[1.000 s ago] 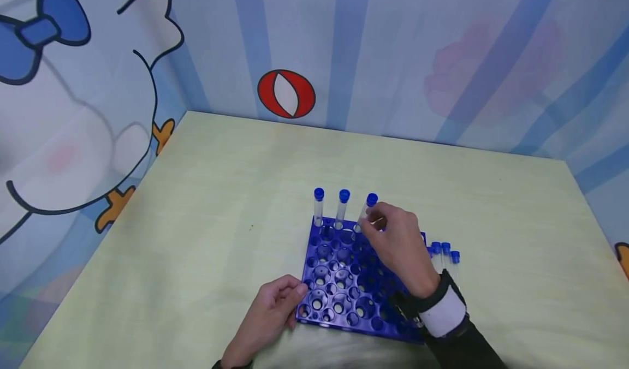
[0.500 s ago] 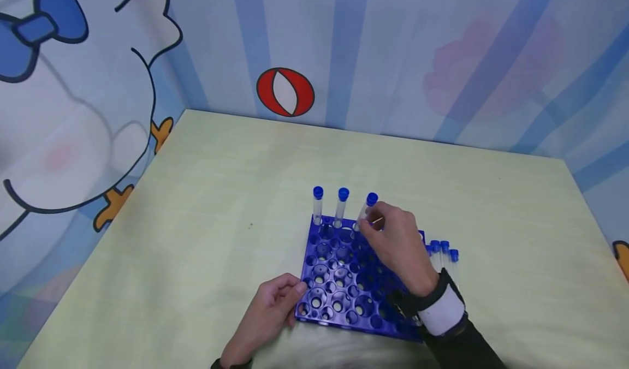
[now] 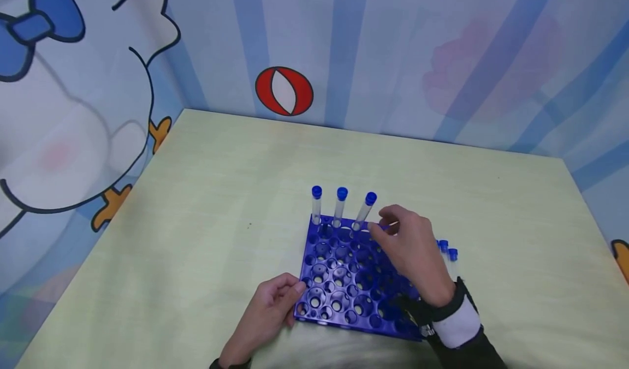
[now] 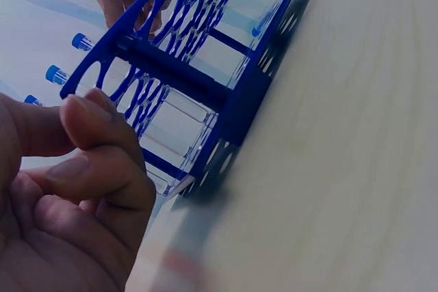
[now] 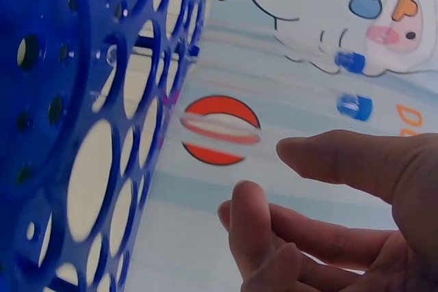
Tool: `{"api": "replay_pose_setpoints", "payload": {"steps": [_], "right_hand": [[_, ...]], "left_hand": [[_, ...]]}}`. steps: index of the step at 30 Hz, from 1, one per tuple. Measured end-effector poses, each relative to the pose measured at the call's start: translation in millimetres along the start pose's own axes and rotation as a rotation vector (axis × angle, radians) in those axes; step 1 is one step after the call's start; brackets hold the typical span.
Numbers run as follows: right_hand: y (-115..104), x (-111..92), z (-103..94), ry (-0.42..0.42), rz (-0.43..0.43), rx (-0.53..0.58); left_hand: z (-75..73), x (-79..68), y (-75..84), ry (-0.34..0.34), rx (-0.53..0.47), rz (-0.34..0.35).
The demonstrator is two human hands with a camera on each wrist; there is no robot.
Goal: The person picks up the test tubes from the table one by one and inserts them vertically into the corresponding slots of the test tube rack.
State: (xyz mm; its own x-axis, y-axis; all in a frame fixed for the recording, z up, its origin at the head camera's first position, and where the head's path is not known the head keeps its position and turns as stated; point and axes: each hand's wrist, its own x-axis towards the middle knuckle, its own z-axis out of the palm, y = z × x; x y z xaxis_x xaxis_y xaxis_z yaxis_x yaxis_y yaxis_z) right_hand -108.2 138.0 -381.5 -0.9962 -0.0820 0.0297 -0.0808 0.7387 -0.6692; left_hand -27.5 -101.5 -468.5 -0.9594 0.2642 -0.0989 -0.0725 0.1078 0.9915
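Note:
A dark blue tube rack (image 3: 339, 323) with rows of round holes stands on the table in the head view. Three clear test tubes with blue caps stick up along its far edge: the left tube (image 3: 316, 206), the middle tube (image 3: 339, 208) and the right tube (image 3: 364, 211), which leans to the right. My left hand (image 3: 269, 310) pinches the rack's left edge between thumb and fingers; the left wrist view shows that hand (image 4: 89, 182) at the rack's corner. Just right of the leaning tube, my right hand (image 3: 415, 249) has thumb and fingers apart, holding nothing.
More blue-capped tubes (image 3: 453, 255) lie or stand right of the rack, partly hidden behind my right hand. The pale table (image 3: 221, 194) ends at a wall sheet (image 3: 383, 58) printed with cartoon figures.
My right hand has let go of the right tube and drawn back a little to the right. That tube stays leaning in the rack. The left hand keeps its place.

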Motion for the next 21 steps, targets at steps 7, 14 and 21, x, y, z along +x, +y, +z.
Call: {"api": "replay_pose_setpoints", "payload": {"steps": [7,14,21], "right_hand": [[15.0,-13.7,-17.3,0.025,0.057,-0.007],[41.7,-23.3,-31.9,0.147,0.118,-0.011],[94.1,-34.2,-38.3,0.153,0.248,-0.065]], "left_hand": [[-0.5,-0.5,-1.4,-0.007,-0.005,0.010],[-1.1,-0.3,-0.1,0.006,-0.002,-0.007],[-0.5,-0.2,0.0,0.001,-0.008,-0.012]]}}
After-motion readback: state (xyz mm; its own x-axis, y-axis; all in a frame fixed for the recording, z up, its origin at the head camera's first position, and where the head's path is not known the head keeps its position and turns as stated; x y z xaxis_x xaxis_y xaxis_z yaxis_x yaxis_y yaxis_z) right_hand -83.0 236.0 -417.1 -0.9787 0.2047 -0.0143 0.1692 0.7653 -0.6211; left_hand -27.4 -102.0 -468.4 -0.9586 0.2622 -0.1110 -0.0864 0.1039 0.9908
